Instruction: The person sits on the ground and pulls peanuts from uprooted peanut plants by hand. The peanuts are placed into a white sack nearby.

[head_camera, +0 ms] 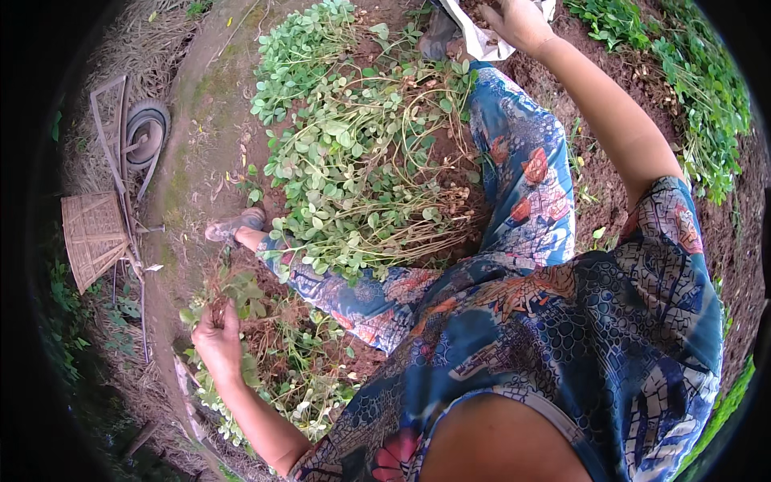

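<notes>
At the left, my left hand (218,337) grips an uprooted peanut plant (232,288) by its stems and roots. My right hand (523,29) is at the top edge, over the mouth of a white sack (482,45). Its fingers are partly cut off by the frame, so whatever they hold is hidden. Between my spread legs lies a heap of pulled peanut plants (343,144), leaves to the left and stems to the right. Peanut pods (458,196) cling to the root ends.
Left of the dirt path stand a wheelbarrow (123,138) with a rubber tyre and a woven bamboo basket (95,235). More plants (301,385) lie behind my left leg. Leafy plants (702,114) line the right side, beyond bare reddish soil (608,175).
</notes>
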`<action>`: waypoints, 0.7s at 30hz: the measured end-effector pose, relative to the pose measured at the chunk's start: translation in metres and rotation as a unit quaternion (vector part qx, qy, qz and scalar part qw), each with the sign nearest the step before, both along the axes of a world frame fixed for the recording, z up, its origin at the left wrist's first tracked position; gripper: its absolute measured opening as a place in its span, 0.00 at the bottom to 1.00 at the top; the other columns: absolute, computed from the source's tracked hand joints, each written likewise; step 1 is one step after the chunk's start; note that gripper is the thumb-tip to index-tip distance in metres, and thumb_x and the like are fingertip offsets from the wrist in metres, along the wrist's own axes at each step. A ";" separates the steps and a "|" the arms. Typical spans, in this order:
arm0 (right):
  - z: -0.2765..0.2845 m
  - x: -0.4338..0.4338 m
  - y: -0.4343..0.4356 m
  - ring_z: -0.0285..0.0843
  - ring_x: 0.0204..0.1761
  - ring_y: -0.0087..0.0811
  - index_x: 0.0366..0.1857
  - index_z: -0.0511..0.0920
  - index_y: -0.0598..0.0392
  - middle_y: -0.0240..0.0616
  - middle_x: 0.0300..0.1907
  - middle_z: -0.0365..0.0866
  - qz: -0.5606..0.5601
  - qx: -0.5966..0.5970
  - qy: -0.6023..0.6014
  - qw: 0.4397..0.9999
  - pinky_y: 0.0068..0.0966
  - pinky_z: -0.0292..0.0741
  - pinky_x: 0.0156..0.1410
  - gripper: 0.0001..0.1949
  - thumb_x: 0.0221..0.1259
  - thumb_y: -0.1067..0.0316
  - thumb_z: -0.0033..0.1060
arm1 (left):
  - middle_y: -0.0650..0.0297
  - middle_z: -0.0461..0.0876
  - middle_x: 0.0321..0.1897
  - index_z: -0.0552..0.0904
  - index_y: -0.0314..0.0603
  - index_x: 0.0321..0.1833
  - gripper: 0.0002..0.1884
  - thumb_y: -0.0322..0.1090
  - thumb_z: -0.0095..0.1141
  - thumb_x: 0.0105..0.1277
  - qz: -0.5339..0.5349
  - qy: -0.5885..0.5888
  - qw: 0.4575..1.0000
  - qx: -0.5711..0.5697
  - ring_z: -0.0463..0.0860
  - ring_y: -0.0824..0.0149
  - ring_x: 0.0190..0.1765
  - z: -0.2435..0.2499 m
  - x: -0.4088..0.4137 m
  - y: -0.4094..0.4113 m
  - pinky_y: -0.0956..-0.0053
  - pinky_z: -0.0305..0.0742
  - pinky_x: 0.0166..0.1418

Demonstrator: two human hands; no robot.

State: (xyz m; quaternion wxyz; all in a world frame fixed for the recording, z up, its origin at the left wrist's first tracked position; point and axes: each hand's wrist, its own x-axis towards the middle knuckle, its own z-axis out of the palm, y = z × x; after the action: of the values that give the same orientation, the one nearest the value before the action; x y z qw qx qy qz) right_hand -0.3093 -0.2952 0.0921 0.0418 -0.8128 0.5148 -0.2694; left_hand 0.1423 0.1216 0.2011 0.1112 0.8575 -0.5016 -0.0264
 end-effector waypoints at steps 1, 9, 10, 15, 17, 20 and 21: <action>-0.016 0.020 0.029 0.82 0.43 0.42 0.44 0.79 0.56 0.47 0.38 0.83 0.091 -0.027 -0.013 0.995 0.34 0.77 0.51 0.11 0.63 0.65 0.54 | 0.58 0.83 0.22 0.83 0.35 0.35 0.11 0.38 0.61 0.64 0.012 -0.086 0.996 0.026 0.78 0.65 0.21 0.002 0.029 0.022 0.67 0.76 0.31; -0.184 0.076 0.145 0.64 0.63 0.45 0.57 0.77 0.41 0.42 0.64 0.63 0.163 0.294 0.330 0.882 0.44 0.65 0.64 0.19 0.61 0.54 0.55 | 0.48 0.73 0.62 0.63 0.46 0.71 0.36 0.37 0.63 0.59 0.129 -0.207 0.871 0.426 0.72 0.47 0.65 -0.059 0.134 0.103 0.65 0.66 0.69; -0.195 0.083 0.151 0.63 0.62 0.43 0.58 0.75 0.40 0.41 0.60 0.69 0.145 0.302 0.299 0.894 0.46 0.62 0.65 0.20 0.63 0.52 0.51 | 0.47 0.74 0.60 0.65 0.44 0.69 0.34 0.34 0.62 0.59 0.065 -0.133 0.932 0.331 0.74 0.48 0.63 -0.070 0.120 0.087 0.64 0.68 0.68; -0.151 0.097 0.211 0.71 0.55 0.47 0.42 0.75 0.54 0.41 0.45 0.80 0.206 0.241 0.151 0.936 0.47 0.62 0.64 0.14 0.65 0.54 0.49 | 0.50 0.76 0.58 0.72 0.39 0.64 0.30 0.28 0.63 0.56 -0.296 -0.008 0.955 0.010 0.72 0.53 0.64 -0.122 -0.070 -0.050 0.59 0.63 0.70; -0.141 0.090 0.231 0.73 0.54 0.50 0.40 0.74 0.57 0.45 0.42 0.81 0.235 0.245 0.045 0.940 0.44 0.64 0.64 0.15 0.65 0.55 0.49 | 0.54 0.68 0.67 0.65 0.42 0.69 0.38 0.33 0.66 0.53 -0.428 0.072 0.900 0.039 0.64 0.55 0.71 -0.133 -0.146 -0.093 0.57 0.53 0.76; -0.106 0.076 0.246 0.75 0.46 0.59 0.47 0.73 0.61 0.54 0.43 0.78 0.261 0.295 -0.153 0.906 0.47 0.69 0.60 0.17 0.65 0.56 0.51 | 0.56 0.66 0.68 0.59 0.51 0.73 0.46 0.29 0.67 0.49 -0.519 0.090 0.850 0.021 0.67 0.53 0.69 -0.168 -0.199 -0.128 0.56 0.58 0.72; -0.081 0.062 0.243 0.80 0.43 0.49 0.49 0.73 0.61 0.48 0.42 0.80 0.222 0.390 -0.166 0.878 0.38 0.74 0.55 0.16 0.66 0.60 0.51 | 0.56 0.75 0.60 0.63 0.52 0.71 0.40 0.28 0.64 0.52 -0.514 0.129 0.848 0.008 0.76 0.53 0.59 -0.174 -0.204 -0.139 0.60 0.69 0.63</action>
State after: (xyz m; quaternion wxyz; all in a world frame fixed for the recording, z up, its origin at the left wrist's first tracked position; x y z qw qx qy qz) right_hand -0.2472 -0.0523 0.0109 0.4989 -0.7671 0.3697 -0.1609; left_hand -0.0621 -0.0177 0.0273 0.1381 0.4674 -0.8514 -0.1940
